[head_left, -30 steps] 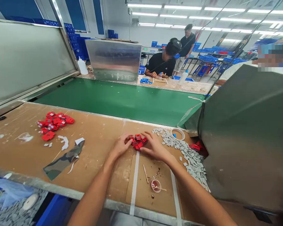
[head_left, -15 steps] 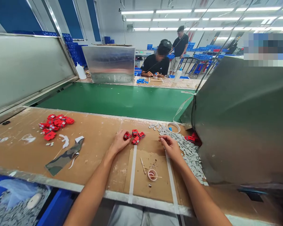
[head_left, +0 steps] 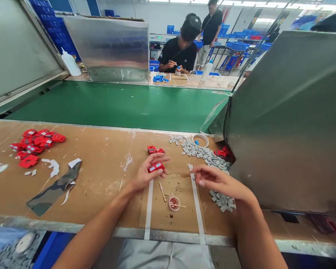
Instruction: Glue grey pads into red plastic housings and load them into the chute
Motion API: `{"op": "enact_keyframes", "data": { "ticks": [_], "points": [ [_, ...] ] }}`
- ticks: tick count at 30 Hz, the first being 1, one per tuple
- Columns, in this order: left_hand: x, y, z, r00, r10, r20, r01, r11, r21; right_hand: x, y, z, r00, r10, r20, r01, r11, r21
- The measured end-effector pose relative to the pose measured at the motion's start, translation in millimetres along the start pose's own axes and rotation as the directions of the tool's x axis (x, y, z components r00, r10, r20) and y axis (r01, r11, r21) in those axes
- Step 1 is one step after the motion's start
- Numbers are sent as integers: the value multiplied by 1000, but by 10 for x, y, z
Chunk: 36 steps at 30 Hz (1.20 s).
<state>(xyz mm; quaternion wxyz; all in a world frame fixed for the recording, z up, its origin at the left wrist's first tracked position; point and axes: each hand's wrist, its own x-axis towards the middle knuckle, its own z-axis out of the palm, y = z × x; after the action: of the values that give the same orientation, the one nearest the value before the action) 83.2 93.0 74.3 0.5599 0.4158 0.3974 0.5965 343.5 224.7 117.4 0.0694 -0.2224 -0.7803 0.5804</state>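
My left hand (head_left: 146, 172) has its thumb and fingers around a small red toy car body (head_left: 156, 167) with pale grey window patches. Just beyond its fingers, more red car bodies (head_left: 151, 150) rest on the brown tabletop. Over the right tape strip is my right hand (head_left: 220, 181), fingers loosely bent and apart, no piece visibly gripped. Small grey tiles (head_left: 190, 166) lie at its fingertips, and a large spread of grey tiles (head_left: 222, 201) lies beside and under it. A small cup (head_left: 174, 203) with pinkish contents and a thin stick sits between the hands.
A heap of red car bodies (head_left: 36, 144) and a camouflage strip (head_left: 56, 188) lie left. A tape roll (head_left: 200, 141) sits among the tiles. A metal panel (head_left: 291, 123) bounds the right side. Beyond the green belt (head_left: 114, 104), a person (head_left: 179, 52) works seated.
My view has tipped down and shifted. My left hand has lifted one red car body from the small group and drawn it nearer. My right hand has turned palm down, its fingers loosening from a pinch.
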Motion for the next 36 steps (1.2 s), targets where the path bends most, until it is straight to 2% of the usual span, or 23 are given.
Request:
{"op": "enact_keyframes", "data": {
  "ticks": [2, 3, 5, 7, 10, 14, 17, 22, 27, 32, 36],
  "points": [
    [-15, -61, 22, 996, -4, 87, -15, 977, 211, -103, -122, 82, 963, 78, 257, -65, 996, -60],
    [-17, -82, 21, 994, 9, 106, -43, 944, 328, -127, -172, 156, 943, 111, 314, -75, 989, -127],
    [-6, -111, 7, 991, 48, 127, -108, 843, 526, -142, -246, 333, 941, 154, 301, -60, 952, -299],
    [17, -129, -13, 984, 76, 161, -161, 767, 621, -135, -290, 494, 956, 168, 239, -48, 897, -440],
    [56, -142, -33, 968, 104, 229, -229, 737, 636, -110, -312, 622, 962, 138, 236, -12, 885, -466],
    [87, -167, -24, 965, 108, 241, -244, 709, 661, -44, -277, 641, 965, -32, 261, 121, 934, -336],
    [81, -211, -3, 980, 49, 191, -163, 747, 645, 5, -237, 643, 964, -108, 241, 175, 944, -278],
    [65, -279, 12, 997, -28, 75, -13, 866, 501, 41, -187, 608, 974, -183, 130, 212, 939, -270],
    [91, -279, 7, 994, -105, 36, 79, 891, 447, 53, -165, 568, 989, -112, 92, 128, 973, -191],
    [95, -265, 37, 997, -75, -20, 76, 875, 477, 60, -168, 597, 992, -26, 125, 40, 994, -105],
    [91, -281, 44, 999, -41, -28, 50, 841, 539, 27, -169, 500, 999, -42, 27, 46, 989, -140]
  ]
}}
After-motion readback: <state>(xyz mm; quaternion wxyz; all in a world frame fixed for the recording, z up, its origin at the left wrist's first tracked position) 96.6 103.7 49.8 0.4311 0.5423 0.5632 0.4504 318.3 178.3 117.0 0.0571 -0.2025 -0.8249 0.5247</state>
